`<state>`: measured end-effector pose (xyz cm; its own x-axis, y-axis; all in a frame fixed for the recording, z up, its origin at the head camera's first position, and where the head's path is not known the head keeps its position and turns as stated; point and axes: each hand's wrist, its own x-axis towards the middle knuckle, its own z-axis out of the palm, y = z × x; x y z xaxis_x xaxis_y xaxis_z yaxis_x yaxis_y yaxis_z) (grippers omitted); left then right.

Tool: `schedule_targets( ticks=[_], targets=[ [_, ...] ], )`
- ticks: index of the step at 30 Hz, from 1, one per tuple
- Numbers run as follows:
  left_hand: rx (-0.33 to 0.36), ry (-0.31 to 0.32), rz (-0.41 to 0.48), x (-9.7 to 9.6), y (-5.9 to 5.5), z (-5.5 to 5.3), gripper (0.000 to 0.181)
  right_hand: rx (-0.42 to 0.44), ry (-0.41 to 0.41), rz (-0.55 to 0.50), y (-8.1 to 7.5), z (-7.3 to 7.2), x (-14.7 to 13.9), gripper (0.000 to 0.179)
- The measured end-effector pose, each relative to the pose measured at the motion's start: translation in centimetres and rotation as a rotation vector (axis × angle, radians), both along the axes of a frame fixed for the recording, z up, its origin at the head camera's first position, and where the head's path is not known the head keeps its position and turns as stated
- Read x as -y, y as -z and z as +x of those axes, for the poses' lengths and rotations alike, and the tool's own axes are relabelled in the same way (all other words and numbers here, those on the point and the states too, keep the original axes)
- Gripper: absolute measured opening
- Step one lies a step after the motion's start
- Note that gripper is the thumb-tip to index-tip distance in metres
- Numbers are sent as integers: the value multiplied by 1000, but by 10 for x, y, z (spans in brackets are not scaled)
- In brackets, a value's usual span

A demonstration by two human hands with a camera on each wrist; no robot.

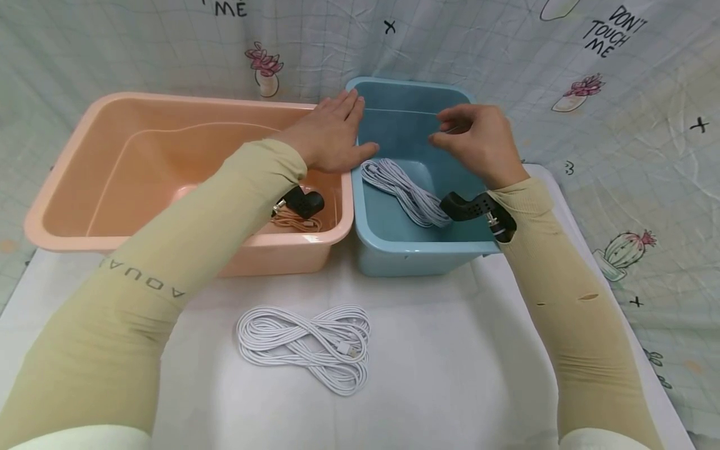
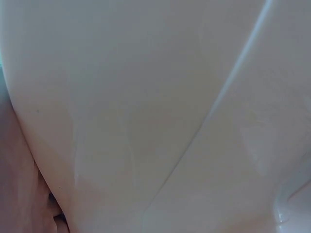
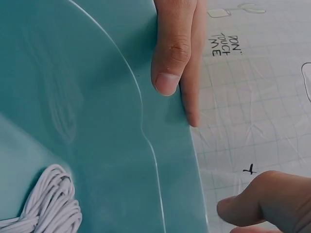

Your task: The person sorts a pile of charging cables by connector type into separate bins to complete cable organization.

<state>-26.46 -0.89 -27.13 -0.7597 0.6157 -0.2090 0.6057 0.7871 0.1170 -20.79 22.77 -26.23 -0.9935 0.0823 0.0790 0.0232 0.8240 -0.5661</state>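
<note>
My left hand (image 1: 334, 134) rests, fingers straight, where the rims of the peach bin (image 1: 197, 100) and the blue bin (image 1: 427, 246) meet. Over the back right of the blue bin hovers my right hand (image 1: 478, 137), its fingers loosely bent, thumb apart from them and nothing visible in between. Below it, a bundled white cable (image 1: 402, 190) lies on the blue bin's floor. The right wrist view shows the left thumb (image 3: 167, 73) at the blue wall and the right thumb (image 3: 233, 208) at lower right. Mostly peach wall (image 2: 146, 121) fills the left wrist view.
On the white table, in front of the bins, lies a coiled white USB cable (image 1: 270, 331). An orange cable (image 1: 295, 222) sits in the peach bin's front right corner, partly behind the left wrist camera (image 1: 305, 203). A patterned cloth (image 1: 315, 37) hangs right behind both bins.
</note>
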Motion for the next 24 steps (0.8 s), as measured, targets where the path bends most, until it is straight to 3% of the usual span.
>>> schedule_targets(
  ticks=[12, 24],
  targets=[
    [-5, -5, 11, 4, -2, 0, 87, -74, -26, -3, -4, 1, 5, 39],
    [-3, 3, 7, 1, 0, -1, 87, -196, -121, 21, -14, 11, 16, 36]
  ],
)
